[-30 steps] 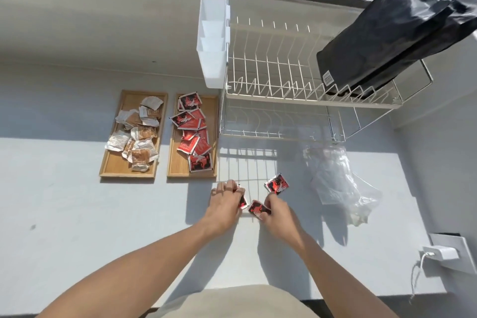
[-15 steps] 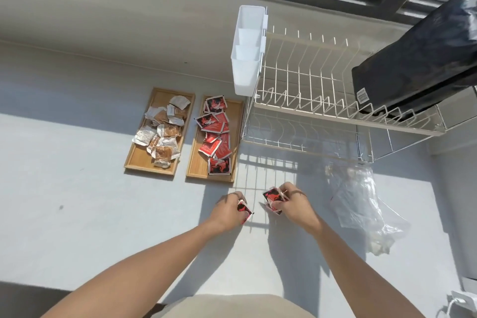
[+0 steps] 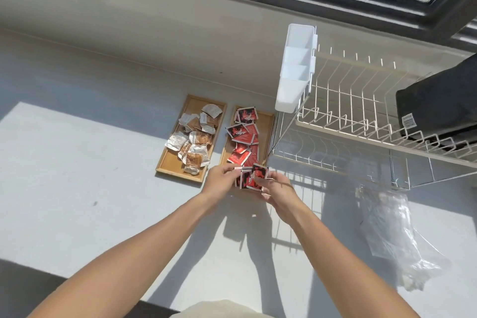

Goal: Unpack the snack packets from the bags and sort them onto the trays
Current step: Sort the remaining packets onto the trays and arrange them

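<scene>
Two wooden trays lie side by side on the white counter. The left tray (image 3: 169, 166) carries several crumpled white-and-brown packets (image 3: 196, 141). The right tray (image 3: 268, 121) carries several red-and-black packets (image 3: 242, 133). Both hands are at the near end of the right tray. My left hand (image 3: 219, 182) and my right hand (image 3: 277, 187) together hold a few red-and-black packets (image 3: 251, 178) just above that tray's near edge, which they hide. An emptied clear plastic bag (image 3: 387, 227) lies on the counter to the right.
A white wire dish rack (image 3: 361, 121) with a white plastic cutlery holder (image 3: 294, 70) stands right of the trays. A black bag (image 3: 438, 108) rests on the rack's top tier. A window runs along the back.
Both hands picked the red packets up from the counter in front of the rack and carried them left and away from me to the near end of the right tray.
</scene>
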